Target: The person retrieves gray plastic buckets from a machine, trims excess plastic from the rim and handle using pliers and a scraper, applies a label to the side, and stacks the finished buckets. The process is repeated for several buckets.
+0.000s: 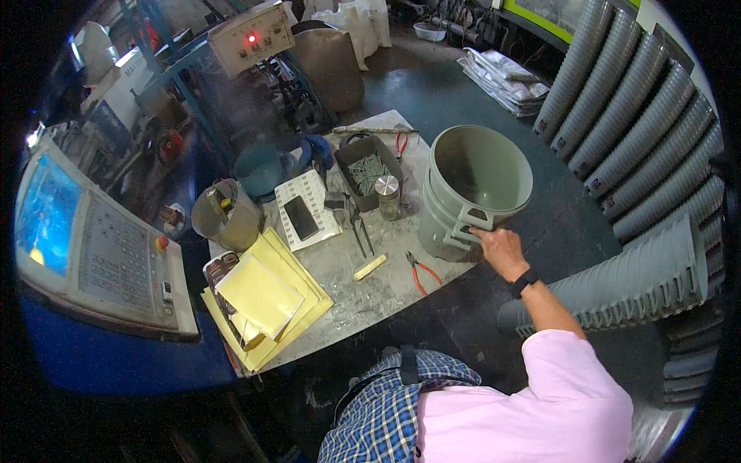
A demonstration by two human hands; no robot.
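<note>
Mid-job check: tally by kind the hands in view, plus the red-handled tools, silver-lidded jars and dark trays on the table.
Hands: 1, the right hand, at the handle of a grey bucket
Red-handled tools: 2, the near tool and the far tool
Silver-lidded jar: 1
Dark tray: 1
Total: 5

Soft light brightens the worktop (356,302), the floor (559,197) lies dim, a screen (52,207) glows blue, and fisheye distortion bends edges.

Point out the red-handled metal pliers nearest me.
In the head view, the pliers lie right of centre on the pale table, below the grey-green plastic bucket, left of your right hand.
</note>
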